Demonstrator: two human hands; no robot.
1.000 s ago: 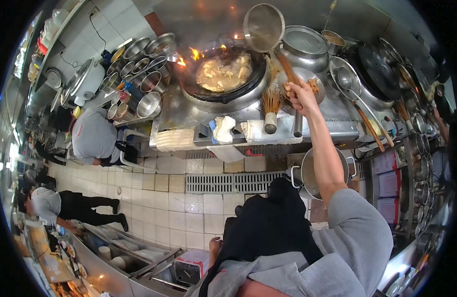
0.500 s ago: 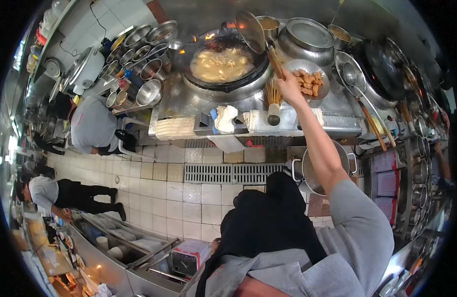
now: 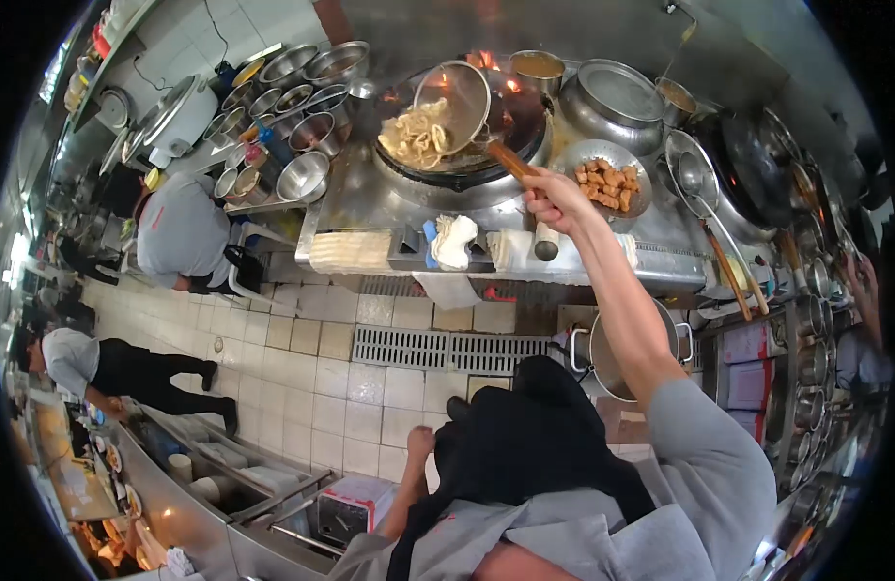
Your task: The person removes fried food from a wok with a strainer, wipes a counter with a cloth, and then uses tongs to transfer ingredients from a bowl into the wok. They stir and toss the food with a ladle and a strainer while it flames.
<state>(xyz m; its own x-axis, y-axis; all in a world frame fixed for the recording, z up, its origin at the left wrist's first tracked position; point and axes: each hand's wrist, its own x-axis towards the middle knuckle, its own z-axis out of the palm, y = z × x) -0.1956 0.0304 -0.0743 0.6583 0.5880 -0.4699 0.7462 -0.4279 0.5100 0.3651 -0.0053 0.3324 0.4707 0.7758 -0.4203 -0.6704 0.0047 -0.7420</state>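
My right hand (image 3: 554, 197) is closed around the wooden handle of the strainer ladle (image 3: 452, 97), near its far end, so that my arm stays away from the heat. From my grip the handle goes up and away to the round mesh bowl, which is lifted above the wok (image 3: 467, 136) and tilted a little. In the bowl lie pale noodles (image 3: 416, 134); some of them hang over its lower edge, toward the side away from my grip. I hold the strainer directly over the wok, so I think the liquid can drip back into it and not onto the steel counter (image 3: 370, 198). Small flames (image 3: 486, 60) show behind the wok, beyond the bowl.

Just beside my hand, on its right, stands a metal plate of fried brown pieces (image 3: 607, 181); it is close to the wok, easy to reach. Under my wrist, on the counter edge, lie folded cloths (image 3: 454, 242), probably kept there for hot handles. Further to the left of the strainer stand many steel seasoning bowls (image 3: 293, 97) in a group.

My left hand (image 3: 420, 443) is low, near my dark apron (image 3: 525, 436), well apart from the stove. It holds nothing that I can see, but whether the fingers are open or closed I cannot tell, it is too small.

Another person in a grey shirt (image 3: 181, 237) bends at the counter far to the left.
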